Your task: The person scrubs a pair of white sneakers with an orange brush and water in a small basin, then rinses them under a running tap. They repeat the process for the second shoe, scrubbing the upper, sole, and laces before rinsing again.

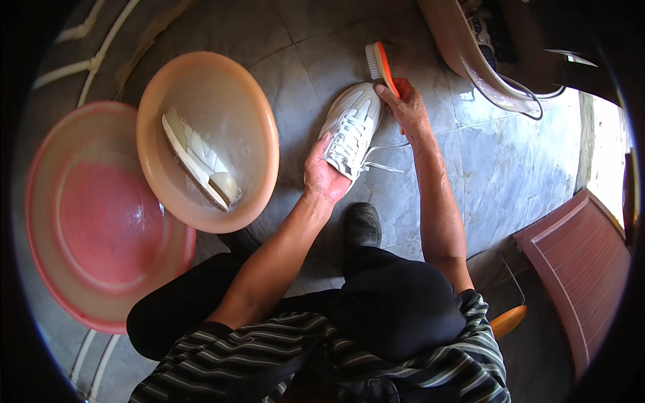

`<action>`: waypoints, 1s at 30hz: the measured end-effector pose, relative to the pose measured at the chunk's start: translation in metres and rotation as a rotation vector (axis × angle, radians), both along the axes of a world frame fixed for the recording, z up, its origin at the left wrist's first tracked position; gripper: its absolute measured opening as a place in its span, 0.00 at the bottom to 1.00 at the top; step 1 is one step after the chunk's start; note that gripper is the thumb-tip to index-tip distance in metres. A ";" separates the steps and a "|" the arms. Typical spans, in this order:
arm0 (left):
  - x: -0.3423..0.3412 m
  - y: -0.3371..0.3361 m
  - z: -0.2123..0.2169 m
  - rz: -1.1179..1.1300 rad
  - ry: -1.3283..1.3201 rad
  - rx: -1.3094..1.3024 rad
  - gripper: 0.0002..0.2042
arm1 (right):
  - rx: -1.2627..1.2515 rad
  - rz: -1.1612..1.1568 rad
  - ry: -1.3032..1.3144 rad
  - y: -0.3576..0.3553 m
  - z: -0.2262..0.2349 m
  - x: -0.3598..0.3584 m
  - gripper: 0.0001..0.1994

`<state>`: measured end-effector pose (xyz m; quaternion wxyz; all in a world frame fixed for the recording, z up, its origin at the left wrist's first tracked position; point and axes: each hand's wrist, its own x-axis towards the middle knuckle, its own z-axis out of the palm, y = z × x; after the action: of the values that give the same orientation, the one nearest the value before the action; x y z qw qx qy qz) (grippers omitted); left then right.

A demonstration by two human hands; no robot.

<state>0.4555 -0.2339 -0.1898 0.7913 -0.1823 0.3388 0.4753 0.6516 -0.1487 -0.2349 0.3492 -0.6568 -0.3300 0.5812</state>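
Presently, left hand (pixel 324 176): fingers cradle the white shoe (pixel 352 124) by its near end, apparently steadying it.
Right hand (pixel 410 111): grasping the brush (pixel 383 62) near the far toe.
Basin (pixel 269 141): on your left, probably soaking another shoe (pixel 199 161).

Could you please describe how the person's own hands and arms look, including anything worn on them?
The left hand and right hand are bare, with no gloves, rings or watch visible. Both forearms are uncovered. Black fabric sleeves with thin pale stripes end near the elbows.
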 end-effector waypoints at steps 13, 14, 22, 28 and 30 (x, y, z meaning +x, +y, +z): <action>-0.009 0.002 0.004 -0.081 -0.089 0.051 0.31 | -0.022 -0.077 0.046 -0.006 -0.002 -0.004 0.28; -0.009 -0.001 0.007 -0.095 -0.054 0.067 0.31 | -0.001 -0.081 0.038 -0.006 -0.005 -0.004 0.28; -0.037 -0.029 0.013 -0.928 0.782 0.652 0.25 | -0.026 -0.052 0.011 -0.006 0.003 -0.005 0.24; -0.060 0.017 0.048 -1.968 1.518 1.309 0.24 | 0.087 -0.103 0.066 -0.019 -0.020 0.001 0.24; -0.060 0.020 0.037 -1.764 1.554 1.464 0.27 | 0.092 -0.079 0.064 -0.018 -0.017 0.001 0.24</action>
<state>0.3950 -0.2142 -0.1526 0.3515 0.8516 0.3663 -0.1309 0.6526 -0.1670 -0.2520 0.4120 -0.6335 -0.3189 0.5721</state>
